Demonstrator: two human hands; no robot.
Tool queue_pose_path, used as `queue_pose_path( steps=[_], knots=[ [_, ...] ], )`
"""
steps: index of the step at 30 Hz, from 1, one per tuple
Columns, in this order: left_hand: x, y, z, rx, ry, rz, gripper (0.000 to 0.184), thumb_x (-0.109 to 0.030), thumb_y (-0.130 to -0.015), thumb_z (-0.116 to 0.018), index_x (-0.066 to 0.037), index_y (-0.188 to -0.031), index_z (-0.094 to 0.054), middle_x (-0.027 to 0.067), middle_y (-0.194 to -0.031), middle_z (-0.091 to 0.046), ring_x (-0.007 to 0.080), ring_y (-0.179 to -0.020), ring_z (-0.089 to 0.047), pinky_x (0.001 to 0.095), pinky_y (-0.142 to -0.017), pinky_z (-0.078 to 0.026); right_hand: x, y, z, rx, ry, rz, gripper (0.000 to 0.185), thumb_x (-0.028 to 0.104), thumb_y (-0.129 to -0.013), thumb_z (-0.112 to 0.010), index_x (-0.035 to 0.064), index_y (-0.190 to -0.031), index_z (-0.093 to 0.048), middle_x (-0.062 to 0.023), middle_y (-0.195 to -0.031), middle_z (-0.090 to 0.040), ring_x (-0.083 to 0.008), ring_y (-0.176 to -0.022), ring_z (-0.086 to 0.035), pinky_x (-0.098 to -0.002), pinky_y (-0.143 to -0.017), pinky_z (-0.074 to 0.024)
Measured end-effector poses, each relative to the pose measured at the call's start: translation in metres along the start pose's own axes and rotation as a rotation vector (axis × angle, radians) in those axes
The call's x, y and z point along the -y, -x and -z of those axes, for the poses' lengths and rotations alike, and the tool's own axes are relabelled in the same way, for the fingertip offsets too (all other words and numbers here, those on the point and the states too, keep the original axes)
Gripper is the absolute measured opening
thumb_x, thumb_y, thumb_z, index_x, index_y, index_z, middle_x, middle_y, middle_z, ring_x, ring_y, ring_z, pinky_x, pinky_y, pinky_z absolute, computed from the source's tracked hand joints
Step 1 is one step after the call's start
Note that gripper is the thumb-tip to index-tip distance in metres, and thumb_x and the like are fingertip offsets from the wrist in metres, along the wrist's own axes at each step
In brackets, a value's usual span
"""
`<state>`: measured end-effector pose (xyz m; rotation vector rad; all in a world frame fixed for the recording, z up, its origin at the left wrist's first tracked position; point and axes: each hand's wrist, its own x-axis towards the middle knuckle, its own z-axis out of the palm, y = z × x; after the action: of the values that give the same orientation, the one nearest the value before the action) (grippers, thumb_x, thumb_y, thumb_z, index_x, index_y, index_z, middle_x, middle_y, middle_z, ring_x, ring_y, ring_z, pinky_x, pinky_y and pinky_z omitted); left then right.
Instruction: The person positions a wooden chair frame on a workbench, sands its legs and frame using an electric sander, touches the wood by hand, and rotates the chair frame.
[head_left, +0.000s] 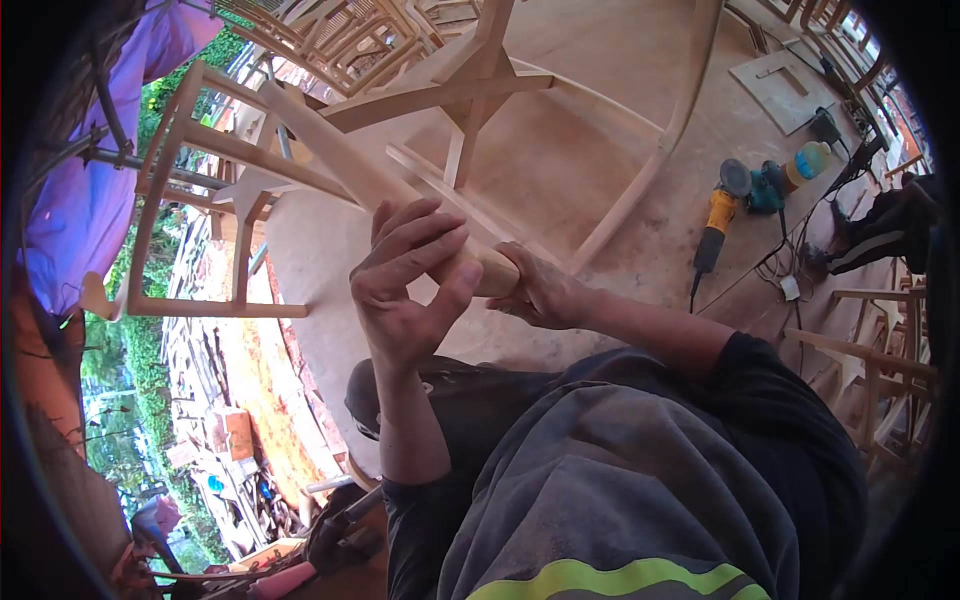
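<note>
A long, pale wooden chair leg (345, 155) slants from the upper left down toward me, its thick, yellowish near end between my hands. My left hand (405, 275) curls its fingers over the leg, with the thumb on the near side. At the near end, my right hand (545, 287) is wrapped round the wood. Part of its grip is hidden behind the leg. Just beyond my hands is a wooden chair frame (500, 90) with crossed braces, over the tabletop (610, 120). Whether the leg is joined to that frame, I cannot tell.
A yellow angle grinder (716, 215) and a teal power tool (768, 188) lie at the right with cables. Another chair frame (215, 308) stands beyond the left edge. More wooden frames (350, 40) are stacked at the back. A person's dark-clothed leg (885, 240) shows at far right.
</note>
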<state>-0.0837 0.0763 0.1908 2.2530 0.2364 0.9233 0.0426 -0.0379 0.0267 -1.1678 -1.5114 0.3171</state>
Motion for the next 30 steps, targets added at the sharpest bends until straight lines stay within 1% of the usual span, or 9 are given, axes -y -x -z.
queue_pose_path(
  steps=[14, 16, 18, 21, 23, 24, 27, 28, 30],
  knots=[
    [-0.002, 0.012, 0.023, 0.088, -0.095, -0.002, 0.030, -0.009, -0.076, -0.078, 0.000, -0.104, -0.075, 0.0170, -0.116, -0.071, 0.0334, -0.127, -0.057, 0.0512, -0.117, -0.030, -0.013, 0.009, -0.003, 0.033, -0.143, -0.079, 0.061, 0.026, -0.091, -0.070, 0.0022, -0.136, -0.036, -0.0227, -0.114, -0.054, -0.0418, -0.103, -0.055, -0.0473, -0.089, -0.0453],
    [0.007, 0.020, 0.021, 0.037, -0.091, 0.020, 0.027, -0.007, -0.076, -0.078, 0.000, -0.102, -0.075, 0.0167, -0.113, -0.071, 0.0342, -0.124, -0.059, 0.0524, -0.114, -0.034, -0.007, 0.009, 0.003, 0.090, -0.233, -0.227, 0.058, 0.032, -0.092, -0.069, 0.0009, -0.134, -0.043, -0.0226, -0.115, -0.054, -0.0417, -0.106, -0.055, -0.0471, -0.095, -0.0442],
    [0.007, 0.015, 0.018, 0.039, -0.109, -0.017, 0.020, -0.007, -0.077, -0.078, 0.003, -0.095, -0.074, 0.0183, -0.110, -0.072, 0.0372, -0.119, -0.062, 0.0541, -0.112, -0.036, -0.007, 0.016, 0.011, 0.082, -0.156, -0.167, 0.059, 0.027, -0.093, -0.070, 0.0042, -0.138, -0.039, -0.0201, -0.117, -0.052, -0.0364, -0.106, -0.056, -0.0422, -0.092, -0.0470],
    [0.002, 0.006, 0.005, 0.025, -0.157, -0.058, 0.014, -0.004, -0.081, -0.073, 0.003, -0.093, -0.073, 0.0166, -0.104, -0.073, 0.0368, -0.115, -0.064, 0.0557, -0.113, -0.034, -0.004, 0.031, 0.044, 0.103, -0.048, -0.095, 0.054, 0.033, -0.094, -0.065, 0.0029, -0.134, -0.044, -0.0205, -0.121, -0.054, -0.0386, -0.115, -0.052, -0.0467, -0.100, -0.0429],
    [0.001, 0.004, -0.002, 0.007, -0.176, -0.057, 0.013, -0.005, -0.083, -0.072, 0.001, -0.095, -0.074, 0.0141, -0.103, -0.073, 0.0365, -0.114, -0.065, 0.0566, -0.115, -0.031, -0.021, 0.061, 0.062, -0.032, 0.104, -0.152, 0.052, 0.033, -0.095, -0.064, 0.0043, -0.134, -0.044, -0.0195, -0.125, -0.053, -0.0370, -0.118, -0.052, -0.0463, -0.103, -0.0414],
    [0.001, 0.005, 0.001, 0.023, -0.198, -0.060, 0.017, -0.011, -0.086, -0.071, 0.002, -0.096, -0.074, 0.0141, -0.104, -0.073, 0.0374, -0.115, -0.064, 0.0571, -0.115, -0.030, -0.023, 0.074, 0.079, -0.085, 0.026, -0.315, 0.047, 0.029, -0.096, -0.063, 0.0051, -0.133, -0.046, -0.0192, -0.123, -0.053, -0.0347, -0.117, -0.053, -0.0446, -0.104, -0.0411],
    [0.002, 0.010, 0.009, 0.078, -0.202, -0.059, 0.036, -0.035, -0.093, -0.068, -0.002, -0.105, -0.074, 0.0204, -0.117, -0.069, 0.0428, -0.132, -0.049, 0.0576, -0.119, -0.021, -0.091, 0.145, 0.130, -0.407, 0.232, -0.353, 0.041, 0.018, -0.091, -0.068, 0.0035, -0.125, -0.052, -0.0172, -0.114, -0.056, -0.0319, -0.112, -0.054, -0.0407, -0.099, -0.0426],
    [0.008, 0.018, 0.016, 0.103, -0.165, -0.012, 0.041, -0.043, -0.093, -0.066, -0.008, -0.111, -0.074, 0.0229, -0.128, -0.063, 0.0436, -0.140, -0.038, 0.0575, -0.120, -0.017, -0.087, 0.156, 0.165, -0.481, 0.500, -0.430, 0.045, 0.017, -0.089, -0.070, 0.0020, -0.127, -0.050, -0.0162, -0.117, -0.055, -0.0329, -0.113, -0.055, -0.0408, -0.099, -0.0435],
    [0.009, 0.023, 0.020, 0.101, -0.136, 0.007, 0.040, -0.043, -0.093, -0.066, -0.010, -0.114, -0.073, 0.0229, -0.132, -0.060, 0.0434, -0.142, -0.036, 0.0574, -0.120, -0.016, -0.128, 0.205, 0.210, -0.702, 0.742, -0.543, 0.045, 0.015, -0.086, -0.069, 0.0008, -0.125, -0.051, -0.0177, -0.119, -0.056, -0.0341, -0.116, -0.054, -0.0405, -0.101, -0.0437]
  ],
)
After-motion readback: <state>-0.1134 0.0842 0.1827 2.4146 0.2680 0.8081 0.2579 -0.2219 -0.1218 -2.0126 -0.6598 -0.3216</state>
